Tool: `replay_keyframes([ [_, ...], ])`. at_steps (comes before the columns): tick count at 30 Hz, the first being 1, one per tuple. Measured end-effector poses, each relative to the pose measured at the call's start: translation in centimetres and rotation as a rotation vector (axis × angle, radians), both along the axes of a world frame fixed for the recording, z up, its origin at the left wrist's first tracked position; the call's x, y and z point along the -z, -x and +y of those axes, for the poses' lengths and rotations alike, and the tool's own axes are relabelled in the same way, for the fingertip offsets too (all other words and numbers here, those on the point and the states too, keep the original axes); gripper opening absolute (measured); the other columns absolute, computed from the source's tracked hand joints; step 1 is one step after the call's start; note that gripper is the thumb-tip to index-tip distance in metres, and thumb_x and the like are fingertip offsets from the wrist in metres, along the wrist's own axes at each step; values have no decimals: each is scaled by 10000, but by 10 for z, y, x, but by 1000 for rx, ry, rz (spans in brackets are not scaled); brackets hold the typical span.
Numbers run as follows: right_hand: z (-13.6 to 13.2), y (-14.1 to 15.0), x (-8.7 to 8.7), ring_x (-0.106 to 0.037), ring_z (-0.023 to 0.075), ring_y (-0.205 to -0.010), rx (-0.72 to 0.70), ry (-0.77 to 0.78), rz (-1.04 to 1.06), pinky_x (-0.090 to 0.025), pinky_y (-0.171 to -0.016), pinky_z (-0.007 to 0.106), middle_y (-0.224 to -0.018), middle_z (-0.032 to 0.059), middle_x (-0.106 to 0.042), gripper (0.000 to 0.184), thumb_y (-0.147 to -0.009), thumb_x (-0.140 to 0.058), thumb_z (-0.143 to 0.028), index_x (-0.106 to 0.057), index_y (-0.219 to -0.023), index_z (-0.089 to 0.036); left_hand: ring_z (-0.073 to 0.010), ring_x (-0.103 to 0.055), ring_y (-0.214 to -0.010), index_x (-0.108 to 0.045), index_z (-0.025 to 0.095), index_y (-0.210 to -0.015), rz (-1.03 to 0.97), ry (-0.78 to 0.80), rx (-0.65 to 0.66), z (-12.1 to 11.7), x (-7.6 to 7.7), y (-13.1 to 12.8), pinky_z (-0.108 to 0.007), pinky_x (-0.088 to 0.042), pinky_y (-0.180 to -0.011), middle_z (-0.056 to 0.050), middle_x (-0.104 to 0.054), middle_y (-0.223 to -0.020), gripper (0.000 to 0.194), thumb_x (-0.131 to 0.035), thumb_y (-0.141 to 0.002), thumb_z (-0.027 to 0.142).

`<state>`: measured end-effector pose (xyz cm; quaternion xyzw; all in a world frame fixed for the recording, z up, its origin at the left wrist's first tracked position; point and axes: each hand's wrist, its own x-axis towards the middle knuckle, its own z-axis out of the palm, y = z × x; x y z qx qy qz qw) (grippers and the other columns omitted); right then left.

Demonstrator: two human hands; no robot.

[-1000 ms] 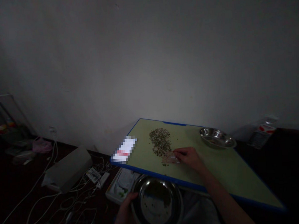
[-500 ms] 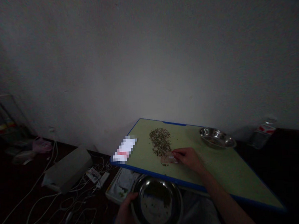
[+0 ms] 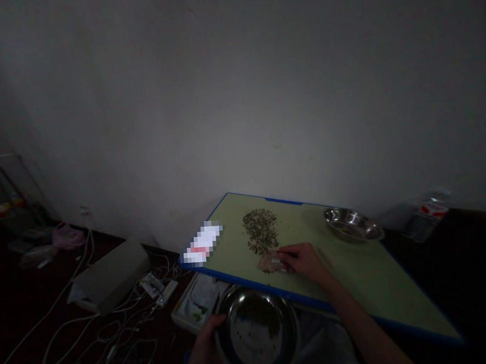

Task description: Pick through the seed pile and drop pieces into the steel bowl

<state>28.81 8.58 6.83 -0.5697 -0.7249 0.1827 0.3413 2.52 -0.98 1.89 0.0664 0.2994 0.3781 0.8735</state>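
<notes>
Many coarse grains (image 3: 260, 228), metal bowl (image 3: 251, 347)

The near bowl (image 3: 253, 346) and the far basin (image 3: 348, 217) are smooth, glossy metal. The thin sheet (image 3: 268, 261) looks like clear, shiny plastic; the loose bits (image 3: 260, 230) look rough and dull. The tabletop (image 3: 359, 273) appears smooth and matt, the wall (image 3: 238, 105) matt, the pink bag (image 3: 67, 236) crinkled plastic.

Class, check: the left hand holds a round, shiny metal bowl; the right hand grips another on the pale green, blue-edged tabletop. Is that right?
Not quite: the head view shows the right hand holding a thin, flat, clear piece, apart from the second shiny metal bowl on the pale green, blue-edged tabletop. The left hand holds the round, shiny metal bowl.
</notes>
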Motion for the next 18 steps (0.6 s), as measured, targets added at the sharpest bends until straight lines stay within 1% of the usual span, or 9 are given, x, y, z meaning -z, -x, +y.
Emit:
replay_keyframes([
  [3, -10, 5, -3, -613, 170, -517, -41, 47, 5, -431, -485, 237, -578, 17, -692, 304, -797, -503, -354, -763, -781, -197, -303, -687, -898, -727, 117, -754, 35, -12, -18, 0, -3, 0, -409, -403, -909, -84, -762, -643, 216, -602, -724, 291],
  [9, -31, 11, 1, -585, 158, -516, -43, 63, 61, -424, -481, 229, -556, 18, -668, 314, -811, -496, -361, -757, -755, -196, -306, -677, -923, -723, 109, -724, 21, -28, -37, -3, -8, -2, -401, -404, -907, -99, -766, -678, 230, -587, -740, 294],
  [13, -36, 12, 6, -574, 150, -508, -47, 109, 136, -428, -473, 223, -556, 26, -658, 330, -807, -505, -384, -758, -759, -179, -314, -667, -953, -723, 131, -727, 8, -26, -14, -4, -8, -4, -422, -395, -919, -91, -765, -674, 230, -597, -732, 323],
  [18, -37, 14, 6, -570, 143, -496, -33, 152, 201, -431, -469, 224, -572, 36, -664, 340, -792, -530, -394, -758, -794, -143, -308, -673, -934, -718, 130, -720, 16, -22, 16, -2, -7, -3, -405, -401, -912, -84, -760, -652, 215, -615, -712, 318],
])
